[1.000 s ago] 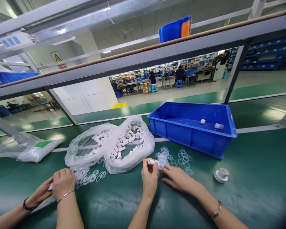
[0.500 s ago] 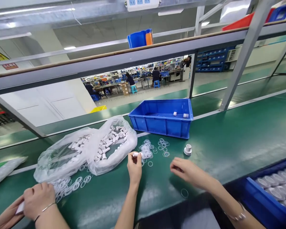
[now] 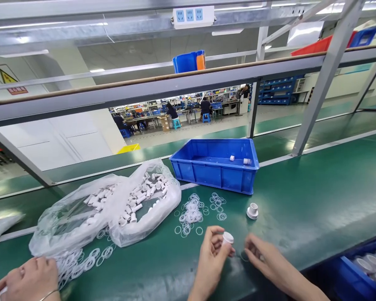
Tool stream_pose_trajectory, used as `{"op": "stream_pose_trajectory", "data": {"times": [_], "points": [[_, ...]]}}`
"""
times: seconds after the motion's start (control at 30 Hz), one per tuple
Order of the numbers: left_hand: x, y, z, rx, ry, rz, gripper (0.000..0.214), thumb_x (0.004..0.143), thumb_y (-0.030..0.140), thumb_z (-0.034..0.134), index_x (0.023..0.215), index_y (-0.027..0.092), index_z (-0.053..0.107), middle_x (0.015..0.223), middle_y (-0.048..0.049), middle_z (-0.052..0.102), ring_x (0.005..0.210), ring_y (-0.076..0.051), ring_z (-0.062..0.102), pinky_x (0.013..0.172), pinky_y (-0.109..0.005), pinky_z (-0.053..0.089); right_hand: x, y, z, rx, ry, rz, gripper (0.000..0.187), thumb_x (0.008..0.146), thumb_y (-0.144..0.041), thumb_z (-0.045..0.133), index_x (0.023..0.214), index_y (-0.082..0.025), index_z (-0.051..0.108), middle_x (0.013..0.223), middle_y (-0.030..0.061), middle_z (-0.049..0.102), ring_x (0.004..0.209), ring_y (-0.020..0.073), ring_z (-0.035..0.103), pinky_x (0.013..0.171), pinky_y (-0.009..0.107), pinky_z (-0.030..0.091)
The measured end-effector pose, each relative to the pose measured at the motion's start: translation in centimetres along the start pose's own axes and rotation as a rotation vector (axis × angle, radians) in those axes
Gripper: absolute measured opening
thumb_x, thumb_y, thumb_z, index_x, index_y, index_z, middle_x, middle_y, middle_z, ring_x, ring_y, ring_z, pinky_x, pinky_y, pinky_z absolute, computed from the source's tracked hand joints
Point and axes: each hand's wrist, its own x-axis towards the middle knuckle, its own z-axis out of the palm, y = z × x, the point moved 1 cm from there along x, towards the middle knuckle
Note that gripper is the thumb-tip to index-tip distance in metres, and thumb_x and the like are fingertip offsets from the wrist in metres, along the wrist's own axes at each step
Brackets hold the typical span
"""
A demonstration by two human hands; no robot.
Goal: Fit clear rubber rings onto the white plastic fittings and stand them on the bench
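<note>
My left hand is closed round a white plastic tube fitting whose wide round end points up. Just to its right, my right hand has its fingers curled together at a thin clear ring, partly hidden by the fingertips. Beyond my hands stands a white flanged fitting on the green bench. A heap of thin clear rings lies to the left of it, with a smaller group of rings beside the heap.
A blue bin with two small white pieces sits behind the rings. Left of it lies an open plastic bag of white fittings. Another person's hands work at far left near more rings. A blue crate stands lower right.
My left hand has moved right and nearer with the fitting, now turned upright. My right hand has come down to the lone ring and closed on it. The view has tilted up slightly.
</note>
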Motion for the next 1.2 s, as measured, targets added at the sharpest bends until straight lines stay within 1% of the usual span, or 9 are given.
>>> {"op": "stream_pose_trajectory", "data": {"times": [0.13, 0.27, 0.37, 0.5, 0.7, 0.8, 1.0, 1.1, 1.2], "points": [[-0.9, -1.2, 0.6, -0.022, -0.044, -0.046, 0.046, 0.085, 0.048, 0.07, 0.118, 0.02, 0.055, 0.099, -0.0086, 0.067, 0.081, -0.016, 0.067, 0.077, -0.03, 0.055, 0.8, -1.7, -1.4, 0.1, 0.128, -0.047, 0.02, 0.105, -0.04, 0.04, 0.096, -0.025, 0.05, 0.089, -0.0005, 0.057, 0.08, 0.0163, 0.056, 0.076, 0.027, 0.047], [-1.2, -1.6, 0.6, 0.088, -0.091, -0.037, 0.054, 0.082, 0.04, 0.072, 0.13, 0.022, 0.054, 0.091, -0.0047, 0.067, 0.079, -0.017, 0.068, 0.078, -0.03, 0.055, 0.6, -3.6, -2.0, 0.162, 0.017, -0.067, 0.018, 0.105, -0.039, 0.041, 0.097, -0.025, 0.05, 0.092, 0.0, 0.059, 0.086, 0.0162, 0.059, 0.08, 0.026, 0.048], [-1.3, -1.3, 0.6, 0.273, -0.105, -0.015, 0.04, 0.078, 0.027, 0.07, 0.116, 0.02, 0.063, 0.088, -0.0035, 0.069, 0.077, -0.016, 0.065, 0.077, -0.027, 0.054, 0.0, -4.9, -2.3, 0.186, -0.071, -0.069, 0.018, 0.106, -0.038, 0.041, 0.099, -0.025, 0.051, 0.095, 0.0004, 0.06, 0.09, 0.0159, 0.059, 0.083, 0.026, 0.048], [-1.3, -1.0, 0.8, 0.471, -0.041, 0.038, 0.025, 0.078, 0.021, 0.066, 0.103, 0.021, 0.068, 0.088, -0.0028, 0.07, 0.074, -0.013, 0.061, 0.067, -0.021, 0.051, -0.9, -6.2, -2.4, 0.197, -0.075, -0.103, 0.017, 0.105, -0.039, 0.042, 0.101, -0.025, 0.051, 0.097, 0.0009, 0.06, 0.092, 0.0155, 0.059, 0.086, 0.025, 0.048], [-1.2, -1.6, 1.8, 0.018, 0.061, -0.073, 0.049, 0.078, 0.052, 0.074, 0.109, 0.016, 0.059, 0.085, -0.0056, 0.068, 0.064, -0.014, 0.063, 0.053, -0.023, 0.056, -1.0, -5.4, -1.5, 0.19, -0.003, -0.078, 0.025, 0.106, -0.042, 0.038, 0.096, -0.024, 0.052, 0.09, 0.0002, 0.058, 0.085, 0.015, 0.059, 0.081, 0.024, 0.047], [-1.3, -1.2, 2.2, -0.143, 0.029, -0.077, 0.053, 0.076, 0.054, 0.077, 0.105, 0.015, 0.055, 0.085, -0.0066, 0.069, 0.063, -0.013, 0.065, 0.053, -0.023, 0.056, -0.5, -4.9, -1.4, 0.215, 0.052, -0.032, 0.027, 0.104, -0.045, 0.044, 0.093, -0.024, 0.055, 0.086, -0.0007, 0.059, 0.082, 0.0148, 0.057, 0.077, 0.023, 0.046], [-1.1, -0.9, 1.7, -0.278, -0.164, -0.018, 0.04, 0.084, 0.045, 0.074, 0.098, 0.017, 0.048, 0.084, -0.0055, 0.07, 0.066, -0.014, 0.068, 0.055, -0.023, 0.058, 0.0, -6.4, -2.2, 0.326, -0.001, -0.007, 0.02, 0.097, -0.044, 0.06, 0.104, -0.026, 0.067, 0.093, 0.0004, 0.063, 0.084, 0.0164, 0.059, 0.078, 0.025, 0.046], [-0.7, -2.4, 1.3, -0.424, -0.328, 0.015, 0.041, 0.086, 0.045, 0.072, 0.097, 0.021, 0.04, 0.072, -0.0004, 0.069, 0.055, -0.012, 0.067, 0.048, -0.016, 0.051, 0.0, -7.2, -2.5, 0.496, -0.076, 0.015, 0.023, 0.093, -0.044, 0.065, 0.102, -0.024, 0.071, 0.092, 0.0017, 0.061, 0.083, 0.0173, 0.06, 0.076, 0.026, 0.048], [-0.8, -4.0, 0.8, -0.522, -0.43, -0.005, 0.047, 0.084, 0.052, 0.072, 0.092, 0.022, 0.036, 0.069, -0.003, 0.071, 0.052, -0.01, 0.065, 0.045, -0.01, 0.039, 0.1, -7.3, -2.3, 0.703, -0.22, 0.049, 0.024, 0.09, -0.044, 0.069, 0.098, -0.021, 0.069, 0.089, 0.0014, 0.061, 0.078, 0.0174, 0.061, 0.074, 0.028, 0.049]]}}
